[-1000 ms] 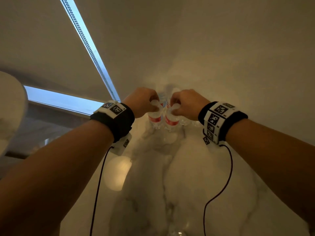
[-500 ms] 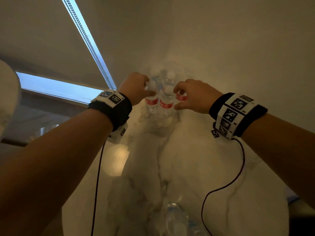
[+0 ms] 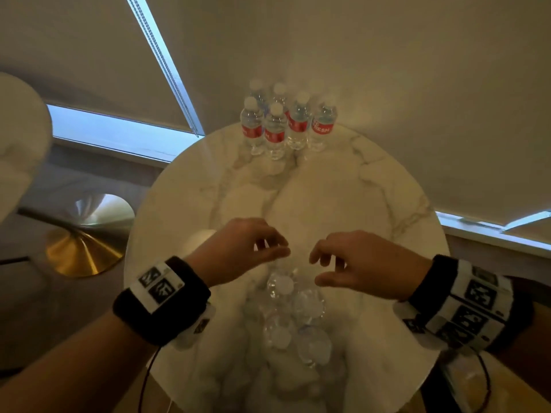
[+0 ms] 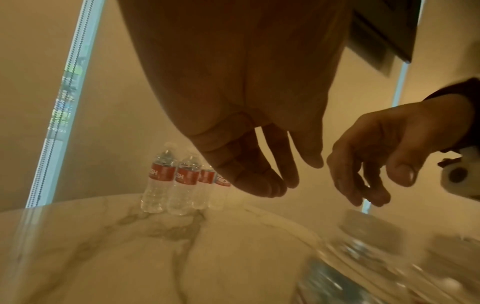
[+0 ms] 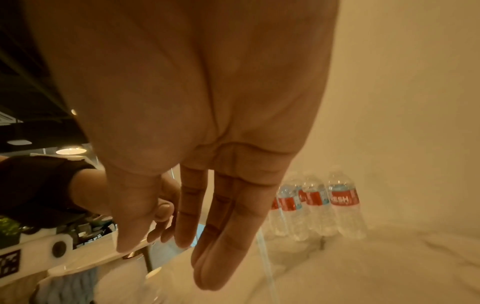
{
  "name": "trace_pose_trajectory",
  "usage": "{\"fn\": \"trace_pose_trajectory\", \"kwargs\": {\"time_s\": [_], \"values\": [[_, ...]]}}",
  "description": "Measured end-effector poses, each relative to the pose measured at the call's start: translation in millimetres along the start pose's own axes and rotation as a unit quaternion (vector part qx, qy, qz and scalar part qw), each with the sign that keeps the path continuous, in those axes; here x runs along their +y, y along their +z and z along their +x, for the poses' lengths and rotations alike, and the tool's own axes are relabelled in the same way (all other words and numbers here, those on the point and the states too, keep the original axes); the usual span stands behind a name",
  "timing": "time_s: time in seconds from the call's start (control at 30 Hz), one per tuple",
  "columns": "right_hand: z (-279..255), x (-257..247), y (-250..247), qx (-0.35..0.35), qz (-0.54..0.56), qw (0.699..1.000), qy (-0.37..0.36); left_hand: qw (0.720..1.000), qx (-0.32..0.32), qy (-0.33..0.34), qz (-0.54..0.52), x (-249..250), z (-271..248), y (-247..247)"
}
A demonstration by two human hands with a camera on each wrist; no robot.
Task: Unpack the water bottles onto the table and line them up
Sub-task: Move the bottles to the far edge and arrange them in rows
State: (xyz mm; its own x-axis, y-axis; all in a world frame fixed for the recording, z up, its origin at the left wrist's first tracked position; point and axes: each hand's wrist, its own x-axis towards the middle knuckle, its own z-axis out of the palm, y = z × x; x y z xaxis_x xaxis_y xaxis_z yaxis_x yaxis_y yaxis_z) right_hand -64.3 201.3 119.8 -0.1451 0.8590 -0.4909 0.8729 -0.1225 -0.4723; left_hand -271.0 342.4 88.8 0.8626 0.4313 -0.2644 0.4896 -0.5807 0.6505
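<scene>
Round marble table under drawn blinds. Standing well beyond both hands: 6 red-labelled bottles, clustered. Lying just beneath the fingers: wrapped pack. Hovering above it, left hand and right hand, loosely spread, holding nothing.

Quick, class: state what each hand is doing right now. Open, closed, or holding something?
Left hand: open, fingers loosely curled, holding nothing.
Right hand: open, fingers relaxed, holding nothing.
Both hover above the wrapped pack of clear plastic water bottles.
</scene>
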Motion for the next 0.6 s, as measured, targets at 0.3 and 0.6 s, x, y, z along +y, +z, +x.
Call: {"fn": "trace_pose_trajectory", "kwargs": {"time_s": [0.3, 0.6], "values": [[-5.7, -18.9, 63.4, -0.013, -0.007, 1.0, -0.017, 0.994, -0.088, 0.037, 0.051, 6.1, -23.8, 38.8], [25.2, 13.7, 19.0, 0.042, -0.061, 0.997, 0.008, 0.996, -0.035, 0.033, 0.074, -7.7, 24.0, 14.9]]}}
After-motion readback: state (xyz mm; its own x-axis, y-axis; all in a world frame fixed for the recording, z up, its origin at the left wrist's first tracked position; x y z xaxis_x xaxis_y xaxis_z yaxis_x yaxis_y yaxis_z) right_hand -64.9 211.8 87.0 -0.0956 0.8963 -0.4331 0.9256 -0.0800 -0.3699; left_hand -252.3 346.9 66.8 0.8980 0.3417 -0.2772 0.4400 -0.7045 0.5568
